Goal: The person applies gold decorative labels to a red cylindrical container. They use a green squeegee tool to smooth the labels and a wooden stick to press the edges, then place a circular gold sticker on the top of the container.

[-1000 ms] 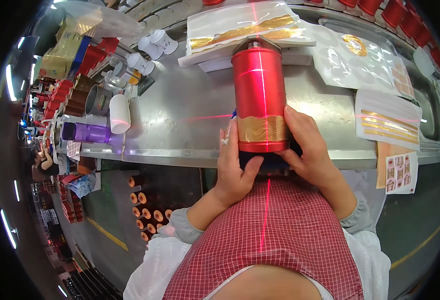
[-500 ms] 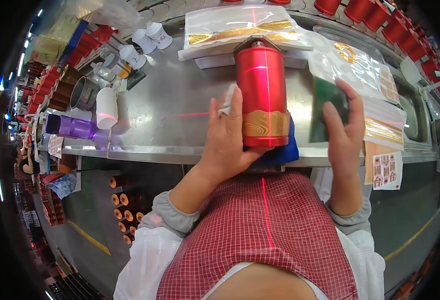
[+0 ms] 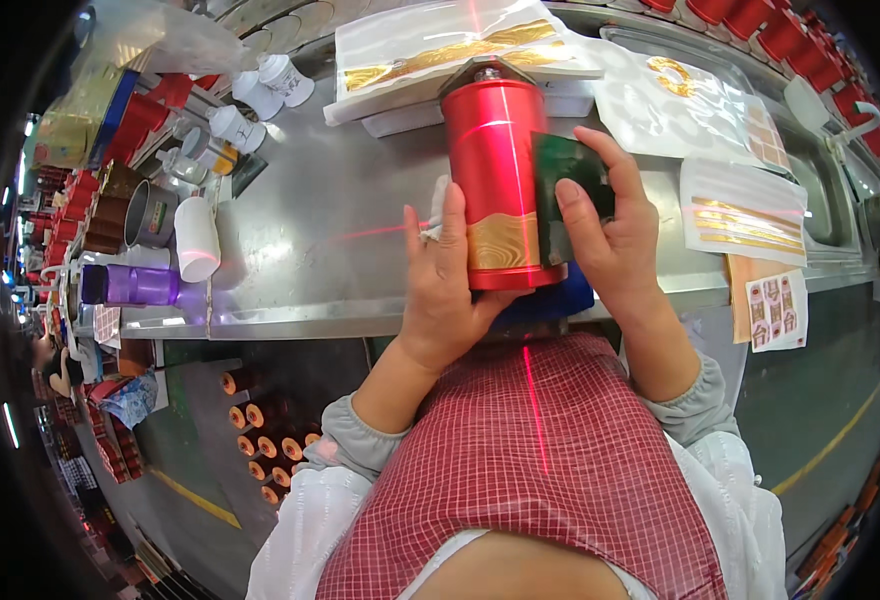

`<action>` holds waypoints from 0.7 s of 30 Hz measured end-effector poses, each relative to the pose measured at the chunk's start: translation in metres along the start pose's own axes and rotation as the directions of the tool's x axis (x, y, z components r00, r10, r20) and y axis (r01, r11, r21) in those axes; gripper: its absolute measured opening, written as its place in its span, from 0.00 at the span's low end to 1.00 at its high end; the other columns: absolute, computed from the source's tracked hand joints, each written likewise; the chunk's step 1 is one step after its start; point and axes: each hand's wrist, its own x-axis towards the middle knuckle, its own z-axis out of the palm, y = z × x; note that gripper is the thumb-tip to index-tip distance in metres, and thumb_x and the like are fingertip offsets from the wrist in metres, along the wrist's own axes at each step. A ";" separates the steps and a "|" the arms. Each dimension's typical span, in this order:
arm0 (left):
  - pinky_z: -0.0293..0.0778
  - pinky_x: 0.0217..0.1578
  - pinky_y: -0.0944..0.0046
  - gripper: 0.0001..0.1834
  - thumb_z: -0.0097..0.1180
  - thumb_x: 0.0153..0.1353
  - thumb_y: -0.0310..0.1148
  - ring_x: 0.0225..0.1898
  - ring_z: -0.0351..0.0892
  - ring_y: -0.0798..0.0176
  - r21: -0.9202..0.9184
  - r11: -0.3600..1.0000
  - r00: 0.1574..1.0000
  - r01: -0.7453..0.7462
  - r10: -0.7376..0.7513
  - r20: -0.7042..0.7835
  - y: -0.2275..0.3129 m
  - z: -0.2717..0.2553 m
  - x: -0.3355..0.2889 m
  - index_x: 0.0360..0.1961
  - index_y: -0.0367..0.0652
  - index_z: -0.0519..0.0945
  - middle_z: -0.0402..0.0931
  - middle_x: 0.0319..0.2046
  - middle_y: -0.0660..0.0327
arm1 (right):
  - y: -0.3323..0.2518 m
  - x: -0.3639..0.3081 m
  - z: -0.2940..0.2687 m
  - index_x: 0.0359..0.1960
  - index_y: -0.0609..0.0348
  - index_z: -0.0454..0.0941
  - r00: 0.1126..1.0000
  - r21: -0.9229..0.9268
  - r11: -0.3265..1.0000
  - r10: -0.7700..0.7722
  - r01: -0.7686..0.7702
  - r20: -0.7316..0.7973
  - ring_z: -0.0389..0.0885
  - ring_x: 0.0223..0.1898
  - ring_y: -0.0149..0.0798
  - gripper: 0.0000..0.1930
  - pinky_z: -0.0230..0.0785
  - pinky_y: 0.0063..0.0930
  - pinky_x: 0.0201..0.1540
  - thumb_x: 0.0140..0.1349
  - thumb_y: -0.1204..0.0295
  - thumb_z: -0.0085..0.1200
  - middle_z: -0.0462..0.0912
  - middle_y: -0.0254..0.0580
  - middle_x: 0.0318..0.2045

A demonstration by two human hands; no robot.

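Note:
A red metallic bottle [image 3: 490, 160] stands before me at the bench's front edge, a red laser line running down it. Around its lower part lies a gold wavy-patterned label [image 3: 502, 242]. My left hand [image 3: 438, 285] grips the bottle from the left, with one digit reaching under its base. A small white cloth [image 3: 438, 203] is tucked among that hand's fingers. In my right hand [image 3: 612, 240] a dark green flat scraper [image 3: 560, 165] is pinched, its edge against the bottle's right side, over the label's right end.
Sheets of gold stickers [image 3: 460, 60] lie behind the bottle, and more gold strips [image 3: 745, 220] lie to the right. A purple bottle [image 3: 145, 285], a white cylinder [image 3: 197, 238] and a grey cup [image 3: 150, 212] stand at left. A sink [image 3: 830, 200] is at far right.
My right hand has moved left, bringing the green scraper from apart to against the bottle's right side. My left hand keeps its hold; the whole view has shifted a little.

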 end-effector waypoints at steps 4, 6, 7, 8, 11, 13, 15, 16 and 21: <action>0.37 0.66 0.32 0.56 0.61 0.54 0.56 0.65 0.61 0.38 0.072 0.997 0.984 0.026 -0.038 0.177 -0.019 -0.006 -0.012 0.68 0.24 0.48 0.63 0.62 0.41 | 0.006 -0.004 -0.019 0.57 0.60 0.70 0.999 0.040 0.998 0.048 -0.047 -0.025 0.80 0.38 0.31 0.21 0.73 0.25 0.42 0.61 0.75 0.56 0.81 0.43 0.39; 0.38 0.66 0.34 0.53 0.58 0.57 0.56 0.69 0.54 0.39 0.081 0.996 0.987 0.041 -0.053 0.153 -0.009 -0.008 -0.009 0.69 0.27 0.49 0.60 0.64 0.39 | -0.005 -0.005 -0.022 0.57 0.61 0.69 0.996 0.134 0.988 0.078 -0.072 -0.042 0.78 0.41 0.30 0.21 0.71 0.24 0.46 0.62 0.75 0.56 0.80 0.41 0.41; 0.38 0.67 0.35 0.53 0.57 0.58 0.56 0.69 0.55 0.41 0.086 0.996 0.995 0.020 -0.028 0.094 0.005 -0.010 0.002 0.69 0.27 0.49 0.59 0.65 0.39 | -0.008 -0.001 -0.021 0.58 0.61 0.69 0.993 0.234 0.966 0.117 -0.113 -0.003 0.76 0.45 0.29 0.22 0.69 0.23 0.49 0.62 0.75 0.56 0.79 0.39 0.42; 0.38 0.68 0.37 0.52 0.56 0.59 0.57 0.69 0.56 0.42 0.091 0.996 0.999 -0.001 -0.002 0.034 0.012 -0.011 0.008 0.69 0.28 0.49 0.59 0.65 0.39 | -0.006 -0.003 -0.022 0.57 0.61 0.69 0.995 0.194 0.976 0.104 -0.102 -0.003 0.76 0.44 0.29 0.21 0.69 0.23 0.48 0.62 0.75 0.56 0.79 0.39 0.42; 0.43 0.67 0.39 0.53 0.56 0.59 0.57 0.70 0.52 0.39 0.000 1.000 0.992 0.030 -0.029 0.123 0.000 -0.013 0.000 0.69 0.26 0.47 0.56 0.66 0.37 | -0.002 -0.004 -0.026 0.56 0.60 0.70 0.988 0.188 0.970 0.149 -0.152 0.029 0.75 0.43 0.27 0.21 0.69 0.22 0.47 0.62 0.75 0.56 0.78 0.37 0.42; 0.45 0.68 0.44 0.53 0.54 0.61 0.57 0.70 0.51 0.39 -0.206 0.970 0.980 0.129 -0.093 0.175 -0.006 -0.012 -0.004 0.69 0.25 0.46 0.53 0.67 0.36 | 0.004 -0.009 -0.031 0.56 0.60 0.70 0.960 0.304 0.910 0.268 -0.281 0.084 0.75 0.43 0.26 0.20 0.68 0.21 0.47 0.62 0.75 0.55 0.78 0.36 0.41; 0.46 0.68 0.49 0.52 0.50 0.63 0.59 0.70 0.51 0.39 -0.487 0.842 0.969 0.232 -0.157 0.191 -0.011 -0.010 -0.006 0.69 0.25 0.45 0.51 0.68 0.36 | 0.006 -0.015 -0.031 0.56 0.61 0.69 0.936 0.370 0.860 0.321 -0.352 0.145 0.75 0.43 0.25 0.20 0.68 0.21 0.47 0.63 0.74 0.55 0.78 0.35 0.42; 0.46 0.68 0.51 0.51 0.48 0.63 0.60 0.70 0.51 0.39 -0.628 0.735 0.966 0.257 -0.184 0.181 -0.013 -0.007 -0.005 0.70 0.26 0.45 0.50 0.69 0.36 | 0.006 -0.017 -0.030 0.57 0.61 0.69 0.930 0.402 0.838 0.326 -0.368 0.171 0.75 0.43 0.25 0.20 0.68 0.21 0.47 0.63 0.73 0.55 0.78 0.35 0.42; 0.49 0.68 0.52 0.50 0.46 0.64 0.61 0.70 0.50 0.36 -0.373 0.923 0.995 0.091 -0.066 0.078 -0.003 -0.008 -0.001 0.70 0.28 0.48 0.48 0.68 0.33 | 0.006 -0.027 -0.024 0.57 0.61 0.68 0.919 0.407 0.827 0.319 -0.389 0.230 0.74 0.44 0.27 0.21 0.68 0.22 0.49 0.64 0.72 0.56 0.77 0.37 0.43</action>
